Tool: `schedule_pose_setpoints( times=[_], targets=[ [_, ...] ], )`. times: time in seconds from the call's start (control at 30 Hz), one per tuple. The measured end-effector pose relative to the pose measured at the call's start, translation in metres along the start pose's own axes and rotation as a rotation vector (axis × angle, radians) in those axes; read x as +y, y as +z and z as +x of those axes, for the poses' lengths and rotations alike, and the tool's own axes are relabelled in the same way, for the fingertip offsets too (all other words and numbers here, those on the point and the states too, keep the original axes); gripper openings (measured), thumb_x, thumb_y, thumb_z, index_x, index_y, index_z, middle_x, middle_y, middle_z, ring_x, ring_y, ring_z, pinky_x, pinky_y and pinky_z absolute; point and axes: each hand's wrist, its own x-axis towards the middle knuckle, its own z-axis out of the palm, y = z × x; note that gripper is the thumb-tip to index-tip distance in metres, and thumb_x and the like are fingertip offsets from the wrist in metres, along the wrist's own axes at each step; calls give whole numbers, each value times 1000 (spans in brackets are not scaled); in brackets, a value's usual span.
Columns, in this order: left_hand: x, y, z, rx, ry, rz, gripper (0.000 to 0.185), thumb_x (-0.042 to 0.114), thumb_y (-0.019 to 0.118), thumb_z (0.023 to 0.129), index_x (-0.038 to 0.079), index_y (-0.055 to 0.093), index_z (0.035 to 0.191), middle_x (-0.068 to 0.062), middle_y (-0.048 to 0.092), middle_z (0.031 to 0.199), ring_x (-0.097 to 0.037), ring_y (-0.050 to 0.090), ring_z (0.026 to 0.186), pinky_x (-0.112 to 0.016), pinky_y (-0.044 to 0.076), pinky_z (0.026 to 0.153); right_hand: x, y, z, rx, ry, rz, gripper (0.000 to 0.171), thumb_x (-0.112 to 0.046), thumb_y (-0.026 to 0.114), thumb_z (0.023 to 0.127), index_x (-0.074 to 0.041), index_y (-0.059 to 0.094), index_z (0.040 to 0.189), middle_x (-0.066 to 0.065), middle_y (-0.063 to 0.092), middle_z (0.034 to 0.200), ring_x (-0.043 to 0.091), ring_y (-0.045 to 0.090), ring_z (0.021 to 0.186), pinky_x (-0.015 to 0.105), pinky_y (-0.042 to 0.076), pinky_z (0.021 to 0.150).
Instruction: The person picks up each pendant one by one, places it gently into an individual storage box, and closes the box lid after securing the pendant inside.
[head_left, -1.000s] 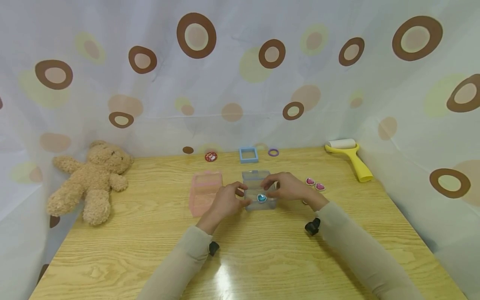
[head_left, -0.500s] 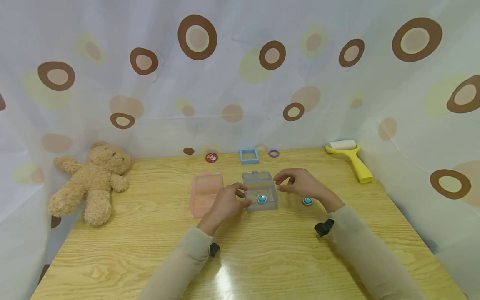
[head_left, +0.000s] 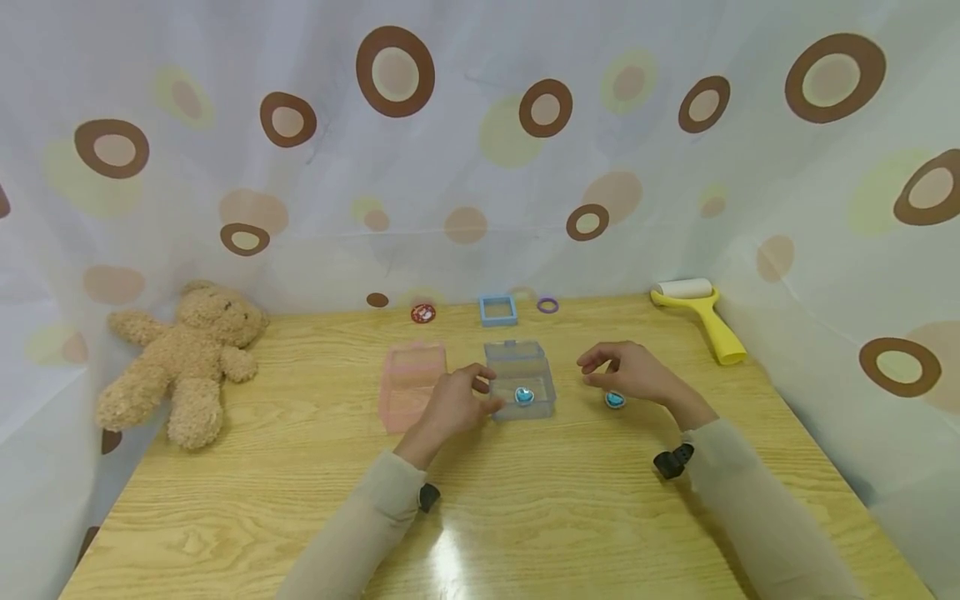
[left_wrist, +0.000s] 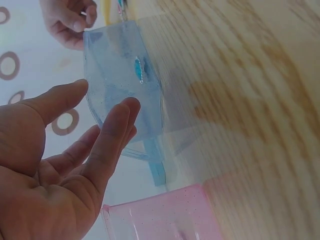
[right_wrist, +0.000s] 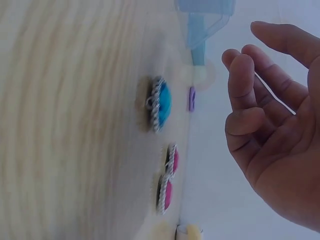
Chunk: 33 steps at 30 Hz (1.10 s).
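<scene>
A clear blue box (head_left: 519,372) stands with its lid raised at the middle of the table. Inside it lies a blue heart-shaped gem (head_left: 524,396) with a silvery edge. Beside the box's left side is my left hand (head_left: 453,404), fingers loosely bent and thumb apart; whether it touches the box I cannot tell. To the right, my right hand (head_left: 636,372) hovers with loosely curled fingers and holds nothing. Just below it a second blue heart gem (head_left: 615,400) rests on the table. Two pink heart gems (right_wrist: 168,177) show in the right wrist view; the right hand hides them in the head view.
Left of the blue box is an open clear pink box (head_left: 412,379). Along the back lie a red round badge (head_left: 423,313), a light blue square frame (head_left: 498,311) and a purple ring (head_left: 547,306). A teddy bear (head_left: 187,358) sits left, a yellow-handled roller (head_left: 701,312) right.
My right hand has drawn back rightward from over the blue box to above the other blue gem. The gem in the box stays put, and my left hand has hardly moved.
</scene>
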Motion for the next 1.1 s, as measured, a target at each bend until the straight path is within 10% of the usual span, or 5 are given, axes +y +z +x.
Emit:
schedule_pose_setpoints(
  times=[0.7, 1.1],
  targets=[
    [1, -2, -1, -10, -3, -12, 42, 29, 74, 91, 11, 64, 127, -12, 73, 115, -43, 53, 125, -50, 50, 99, 37, -6, -20, -23, 80, -7, 28, -22, 70, 92, -9, 70, 117, 5, 73, 110, 25, 63, 110, 39, 46, 92],
    [-1, -1, -1, -18, 4, -24, 43, 30, 74, 91, 10, 64, 128, -12, 73, 115, -43, 53, 125, -52, 48, 101, 47, -5, -20, -92, 101, -27, 34, -24, 79, 84, -11, 71, 115, 3, 73, 109, 18, 62, 100, 36, 47, 89]
  ],
)
